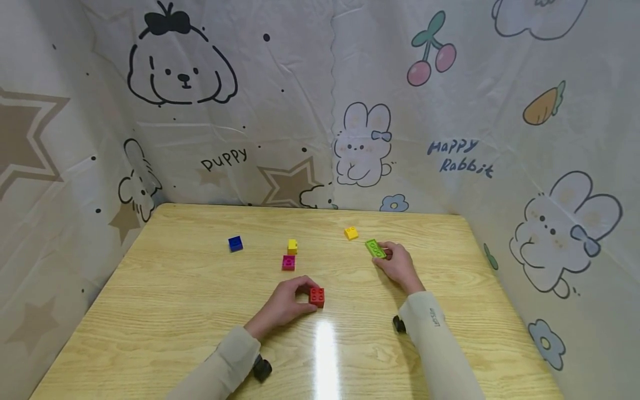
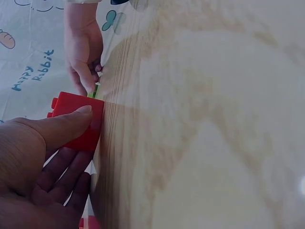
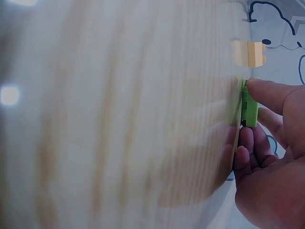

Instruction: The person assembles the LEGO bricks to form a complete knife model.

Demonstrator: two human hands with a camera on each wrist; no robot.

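Observation:
My left hand (image 1: pixel 287 303) pinches a red toy building brick (image 1: pixel 317 297) between thumb and fingers at the table's middle. The studs face up. In the left wrist view the thumb lies along the side of the red brick (image 2: pixel 78 119). Farther right, my right hand (image 1: pixel 398 265) holds a longer, flat green brick (image 1: pixel 375 249), with round rings showing on its upward face. The right wrist view shows the green brick (image 3: pixel 250 106) low against the tabletop, with the thumb at one end and fingers at the other.
Near the green brick lies an orange-yellow brick (image 1: pixel 351 233). A yellow brick (image 1: pixel 292 246) and a magenta brick (image 1: pixel 288 263) sit close together beyond my left hand. Off to the left is a blue brick (image 1: pixel 235 244). Printed cloth (image 1: pixel 295 122) surrounds the wooden table (image 1: pixel 165 300).

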